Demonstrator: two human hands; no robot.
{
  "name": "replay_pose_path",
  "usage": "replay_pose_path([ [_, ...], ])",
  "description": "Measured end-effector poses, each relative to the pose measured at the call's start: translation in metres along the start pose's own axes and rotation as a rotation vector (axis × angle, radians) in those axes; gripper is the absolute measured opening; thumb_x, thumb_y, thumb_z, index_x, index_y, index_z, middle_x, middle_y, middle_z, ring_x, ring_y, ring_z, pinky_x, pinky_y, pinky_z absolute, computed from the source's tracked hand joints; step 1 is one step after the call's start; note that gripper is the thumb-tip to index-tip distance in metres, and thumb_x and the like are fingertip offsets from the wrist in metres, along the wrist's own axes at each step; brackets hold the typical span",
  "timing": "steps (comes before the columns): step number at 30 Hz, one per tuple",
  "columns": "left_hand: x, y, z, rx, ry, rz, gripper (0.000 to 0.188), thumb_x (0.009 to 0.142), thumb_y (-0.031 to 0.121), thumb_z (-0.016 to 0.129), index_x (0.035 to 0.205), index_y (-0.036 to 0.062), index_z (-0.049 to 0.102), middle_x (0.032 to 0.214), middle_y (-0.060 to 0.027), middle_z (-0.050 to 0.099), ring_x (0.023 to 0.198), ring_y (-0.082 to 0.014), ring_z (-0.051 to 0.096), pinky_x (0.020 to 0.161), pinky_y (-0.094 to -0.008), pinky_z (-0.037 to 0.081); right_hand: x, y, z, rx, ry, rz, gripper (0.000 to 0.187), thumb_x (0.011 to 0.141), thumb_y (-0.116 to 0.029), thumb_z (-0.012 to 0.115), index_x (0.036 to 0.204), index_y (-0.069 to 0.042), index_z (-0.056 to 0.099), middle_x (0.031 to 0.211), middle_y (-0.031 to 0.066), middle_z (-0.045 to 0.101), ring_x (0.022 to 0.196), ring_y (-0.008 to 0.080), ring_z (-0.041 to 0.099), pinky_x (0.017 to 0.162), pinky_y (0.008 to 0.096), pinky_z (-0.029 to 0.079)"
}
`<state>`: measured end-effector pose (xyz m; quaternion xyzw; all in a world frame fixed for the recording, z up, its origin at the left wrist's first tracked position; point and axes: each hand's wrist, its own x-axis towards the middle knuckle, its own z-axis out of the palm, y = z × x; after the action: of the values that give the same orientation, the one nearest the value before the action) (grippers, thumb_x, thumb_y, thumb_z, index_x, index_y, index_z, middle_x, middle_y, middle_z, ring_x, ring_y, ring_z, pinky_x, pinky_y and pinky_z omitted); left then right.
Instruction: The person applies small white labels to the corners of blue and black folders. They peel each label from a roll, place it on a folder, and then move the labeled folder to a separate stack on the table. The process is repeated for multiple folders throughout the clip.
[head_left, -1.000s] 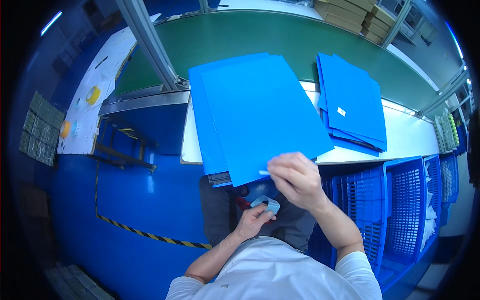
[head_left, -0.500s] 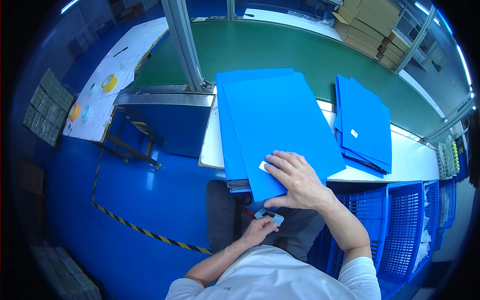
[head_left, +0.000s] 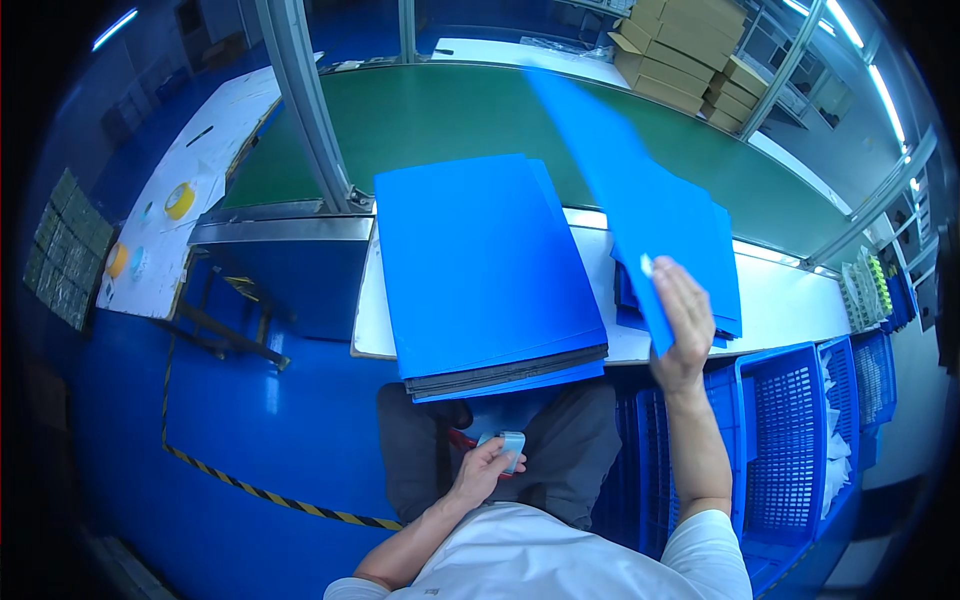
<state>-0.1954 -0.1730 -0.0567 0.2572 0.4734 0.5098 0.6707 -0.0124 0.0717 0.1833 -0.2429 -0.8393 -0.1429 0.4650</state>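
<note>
One blue sheet [head_left: 612, 165], lengthwise away-left

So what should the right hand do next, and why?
Probably ease the blue sheet down flat onto the right pile. The right hand grips it near its close end, and it sticks up at a slant, overlapping that pile in view, not lying square on it.

No legible text. Small white label [head_left: 647, 266] on the blue sheet [head_left: 592, 145], at the fingertips of the right hand [head_left: 685, 322]: blurred, can't read it. Tiny dark mark [head_left: 432, 591] on the white shirt [head_left: 500, 550]: too small. Only clear marking: black-and-yellow striped tape [head_left: 270, 496] along the blue floor [head_left: 290, 425].
</note>
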Motion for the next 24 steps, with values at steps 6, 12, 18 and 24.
replay_pose_path([
  [6,0.006,0.014,0.011,-0.073,-0.016,0.029,0.033,0.104,0.006,0.059,0.134,-0.0041,0.061,0.108,-0.0144,0.074,0.097,-0.0208,0.074,0.09,-0.0352,0.06,-0.085,0.115,-0.008,-0.157,-0.573,0.433,0.062,0.073,0.007,0.053,0.133,-0.001,0.066,0.146,0.018,0.06,0.142,0.0366,0.05,0.119,0.0468,0.037],
  [12,0.001,0.026,0.011,-0.078,0.022,0.08,0.033,0.103,0.006,0.06,0.135,-0.0041,0.061,0.108,-0.0141,0.074,0.095,-0.0204,0.074,0.089,-0.0344,0.059,-0.079,0.034,-0.009,0.253,-0.331,0.381,0.044,0.076,0.002,0.06,0.118,-0.001,0.07,0.136,0.0198,0.064,0.136,0.0367,0.054,0.115,0.0485,0.04],
  [18,0.0,0.037,0.02,-0.12,-0.019,0.145,0.033,0.104,0.004,0.057,0.135,-0.0039,0.059,0.111,-0.0148,0.073,0.098,-0.0217,0.074,0.092,-0.0371,0.06,-0.103,-0.084,0.018,0.581,-0.623,0.157,0.038,0.076,-0.022,0.087,0.11,-0.008,0.077,0.12,0.0064,0.074,0.122,0.0275,0.064,0.101,0.0454,0.048],
  [24,-0.006,0.041,0.019,-0.184,-0.06,0.199,0.035,0.105,0.003,0.054,0.138,-0.0046,0.058,0.113,-0.014,0.074,0.099,-0.0196,0.074,0.093,-0.0332,0.059,-0.103,-0.095,0.018,0.579,-0.588,0.173,0.038,0.077,-0.026,0.088,0.11,-0.01,0.077,0.12,0.0048,0.073,0.123,0.0249,0.062,0.099,0.0458,0.044],
])
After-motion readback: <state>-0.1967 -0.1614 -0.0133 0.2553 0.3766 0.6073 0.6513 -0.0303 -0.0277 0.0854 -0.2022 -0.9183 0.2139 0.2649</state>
